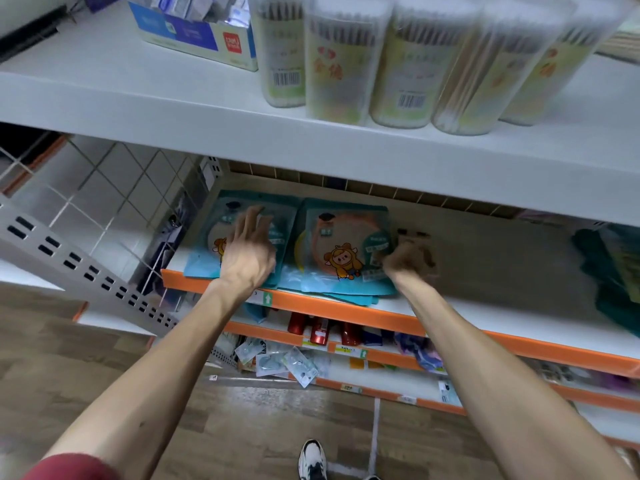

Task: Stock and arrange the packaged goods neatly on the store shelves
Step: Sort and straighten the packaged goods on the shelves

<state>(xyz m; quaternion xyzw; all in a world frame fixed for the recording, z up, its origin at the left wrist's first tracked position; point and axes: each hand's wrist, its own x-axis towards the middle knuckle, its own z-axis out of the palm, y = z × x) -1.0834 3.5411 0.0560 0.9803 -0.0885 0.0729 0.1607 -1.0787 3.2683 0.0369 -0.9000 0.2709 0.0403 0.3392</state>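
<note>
— How is the grip of the left hand (247, 252) held?

— It is spread wide, with the fingers straight and fanned. It is laid palm-down over the left stack of packets (202, 261), and nothing is pinched.

— And the right hand (407, 261)?

— It is smeared by motion blur. It is seen at the right edge of the right stack of packets (341, 237), with the fingers seemingly bent. Whether the grip is closed on anything cannot be told.

— Where are the goods found?

— Both stacks are laid flat, side by side with edges meeting, at the left end of the orange-edged shelf (346, 311). Their near edges are pushed out over its front lip.

— What can be said of materials and shapes?

— The packets are flat, glossy teal pouches, each printed with a round panel and a cartoon animal in yellow. The shelf board is smooth and white, and its front strip is orange. On the upper shelf (138, 98), tall clear plastic cylinders (343, 64) packed with thin sticks are stood in a row beside a blue-and-white card box (194, 32). Below, red bottles (318, 329) are stood upright, and small clear packets (277, 363) are scattered lower still. A wood-grain floor (86, 358) is seen underneath.
</note>
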